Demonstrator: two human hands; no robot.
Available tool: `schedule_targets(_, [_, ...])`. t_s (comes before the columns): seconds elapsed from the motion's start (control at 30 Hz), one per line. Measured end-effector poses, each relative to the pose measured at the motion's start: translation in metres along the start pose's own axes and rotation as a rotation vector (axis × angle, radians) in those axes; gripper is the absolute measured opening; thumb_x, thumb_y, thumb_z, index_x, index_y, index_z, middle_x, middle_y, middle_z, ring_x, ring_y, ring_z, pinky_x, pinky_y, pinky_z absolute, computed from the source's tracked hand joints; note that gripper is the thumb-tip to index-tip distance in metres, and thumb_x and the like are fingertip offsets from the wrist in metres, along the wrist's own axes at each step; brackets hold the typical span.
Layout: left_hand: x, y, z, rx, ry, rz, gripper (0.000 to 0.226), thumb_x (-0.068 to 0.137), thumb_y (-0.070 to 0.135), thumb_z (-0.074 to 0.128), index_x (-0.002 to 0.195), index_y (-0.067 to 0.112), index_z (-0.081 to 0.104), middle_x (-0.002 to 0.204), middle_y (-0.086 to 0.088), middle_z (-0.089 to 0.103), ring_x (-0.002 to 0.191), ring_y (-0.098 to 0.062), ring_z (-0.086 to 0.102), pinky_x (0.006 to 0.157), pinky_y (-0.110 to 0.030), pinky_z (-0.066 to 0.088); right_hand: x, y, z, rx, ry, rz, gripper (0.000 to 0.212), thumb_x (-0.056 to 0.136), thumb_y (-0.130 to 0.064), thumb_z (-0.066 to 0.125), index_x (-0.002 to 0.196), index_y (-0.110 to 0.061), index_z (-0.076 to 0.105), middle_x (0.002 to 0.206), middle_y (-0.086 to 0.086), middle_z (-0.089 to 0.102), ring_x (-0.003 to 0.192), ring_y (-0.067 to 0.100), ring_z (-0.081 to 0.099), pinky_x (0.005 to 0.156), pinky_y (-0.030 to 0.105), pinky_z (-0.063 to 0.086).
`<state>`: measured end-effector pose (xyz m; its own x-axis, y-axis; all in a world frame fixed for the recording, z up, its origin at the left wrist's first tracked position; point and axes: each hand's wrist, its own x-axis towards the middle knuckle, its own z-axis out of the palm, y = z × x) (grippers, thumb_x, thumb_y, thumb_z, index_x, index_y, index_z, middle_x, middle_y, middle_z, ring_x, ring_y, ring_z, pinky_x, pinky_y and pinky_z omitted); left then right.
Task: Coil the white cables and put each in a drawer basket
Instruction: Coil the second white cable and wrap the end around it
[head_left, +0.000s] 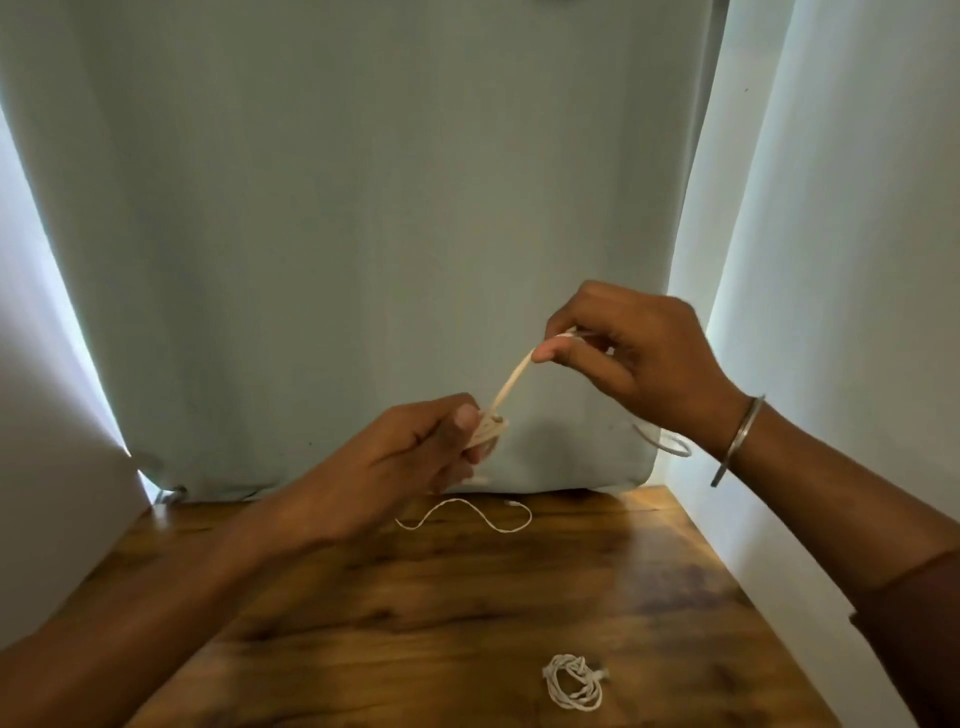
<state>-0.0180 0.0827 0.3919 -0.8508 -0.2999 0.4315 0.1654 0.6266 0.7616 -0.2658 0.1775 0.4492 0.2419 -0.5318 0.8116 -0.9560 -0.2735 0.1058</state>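
My left hand (426, 447) pinches a small bundle of folded white cable (511, 384) above the wooden table (363, 623). My right hand (628, 358) is raised to the upper right and grips the same cable's free strand, which runs taut between both hands. A loose white cable (467, 514) lies in a wavy line near the table's far edge. A coiled white cable (574, 680) rests on the table at the front right. No drawer basket is in view.
A pale green curtain (363, 208) hangs behind the table, with white walls on both sides. A metal bangle (737, 441) sits on my right wrist.
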Motion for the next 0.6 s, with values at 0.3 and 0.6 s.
schedule_targets(0.3, [0.021,0.037,0.043,-0.131,0.314,0.238,0.035,0.107,0.030,0.035,0.099,0.005,0.058,0.073,0.001,0.062,0.076,-0.031,0.064,0.086,-0.051,0.056,-0.054,-0.027,0.089,0.706,0.011,0.666,0.034,0.108,-0.034,0.041,0.086,-0.031,0.067,0.078,-0.002,0.067,0.074,0.027,0.062,0.071,0.050,0.056])
schedule_targets(0.6, [0.048,-0.012,0.024,0.419,0.394,0.216,0.024,0.110,0.034,0.040,0.116,0.014,0.053,0.109,0.023,0.072,0.079,-0.036,0.070,0.063,-0.044,0.056,-0.085,-0.119,0.115,0.785,-0.481,0.624,0.037,0.110,-0.035,0.041,0.075,-0.034,0.050,0.055,-0.015,0.049,0.048,0.000,0.043,0.051,0.019,0.034])
